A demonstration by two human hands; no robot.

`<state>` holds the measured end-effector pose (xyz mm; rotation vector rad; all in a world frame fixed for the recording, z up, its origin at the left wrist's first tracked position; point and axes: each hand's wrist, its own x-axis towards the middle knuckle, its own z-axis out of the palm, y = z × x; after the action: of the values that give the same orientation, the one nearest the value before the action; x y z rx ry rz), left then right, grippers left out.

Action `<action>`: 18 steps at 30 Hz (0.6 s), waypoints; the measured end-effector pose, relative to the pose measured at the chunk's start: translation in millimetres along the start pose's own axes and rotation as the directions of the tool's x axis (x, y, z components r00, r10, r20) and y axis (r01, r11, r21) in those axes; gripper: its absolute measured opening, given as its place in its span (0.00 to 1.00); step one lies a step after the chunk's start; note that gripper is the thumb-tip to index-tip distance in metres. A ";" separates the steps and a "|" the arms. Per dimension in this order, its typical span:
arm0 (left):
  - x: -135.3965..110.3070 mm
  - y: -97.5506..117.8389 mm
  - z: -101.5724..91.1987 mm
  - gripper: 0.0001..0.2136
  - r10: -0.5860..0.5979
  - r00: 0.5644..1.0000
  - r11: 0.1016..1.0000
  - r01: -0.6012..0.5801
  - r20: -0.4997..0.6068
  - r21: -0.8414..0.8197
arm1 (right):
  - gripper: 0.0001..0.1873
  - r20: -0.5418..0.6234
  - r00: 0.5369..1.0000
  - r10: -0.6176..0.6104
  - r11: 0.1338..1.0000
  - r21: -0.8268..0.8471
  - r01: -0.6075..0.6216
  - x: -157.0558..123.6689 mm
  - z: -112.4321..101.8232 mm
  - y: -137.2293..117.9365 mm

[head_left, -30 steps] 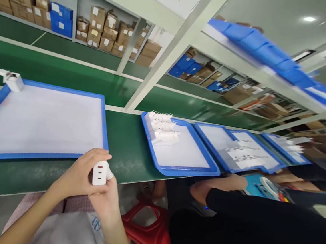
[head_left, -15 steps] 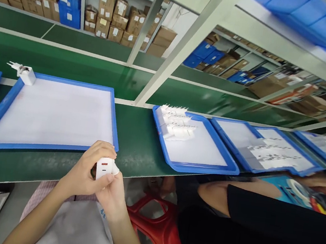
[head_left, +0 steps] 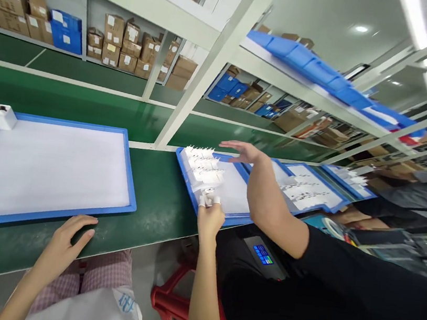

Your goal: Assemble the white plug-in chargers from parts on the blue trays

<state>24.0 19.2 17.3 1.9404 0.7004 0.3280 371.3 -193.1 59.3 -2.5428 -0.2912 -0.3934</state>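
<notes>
"Head feed's the only one I've got up. What's the right hand (head_left: 209, 222) doing?"

"I can see its fingers (head_left: 203, 201) closed narrow on a small white charger (head_left: 208, 194), which they mostly hide. It's at the near rim of a blue tray (head_left: 189, 191), just beside rows of white chargers (head_left: 201, 166) on the tray's white liner."

"And the left hand (head_left: 64, 242)?"

"Open, fingers loosely spread, holding nothing. It's resting on the green workbench (head_left: 158, 210), just beside the near rim of a larger blue tray (head_left: 46, 217). A lone white plug charger (head_left: 3, 117) sits on that tray's far corner, well away from the hand."

"Anyone else in there with me?"

"Yes, a co-worker's arm in a black sleeve (head_left: 325, 266) reaches in from the right. Their hand (head_left: 241, 150) is open wide above the far side of the tray with the rows, not touching the chargers."

"What's below that arm?"

"A dark device with a lit blue display (head_left: 262, 254), and nearer me, a red stool (head_left: 173, 302)."
</notes>
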 end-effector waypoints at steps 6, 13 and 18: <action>0.8 1.2 1.3 0.18 -0.019 0.999 1.000 0.018 0.029 0.012 | 0.21 0.078 0.997 -0.004 1.000 -0.014 0.005 16.6 19.7 -1.4; -0.2 0.9 2.7 0.18 0.010 1.000 1.000 -0.011 0.005 0.022 | 0.23 0.111 0.994 -0.012 1.000 -0.013 0.013 26.1 21.5 -5.8; -2.2 -3.8 2.1 0.17 0.052 0.999 0.998 -0.052 -0.008 0.040 | 0.28 0.034 0.999 -0.031 0.999 -0.038 0.033 -8.9 10.8 -18.9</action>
<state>22.0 17.5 13.2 1.9983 0.6682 0.3577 360.0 -172.7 56.7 -2.5877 -0.3402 -0.3724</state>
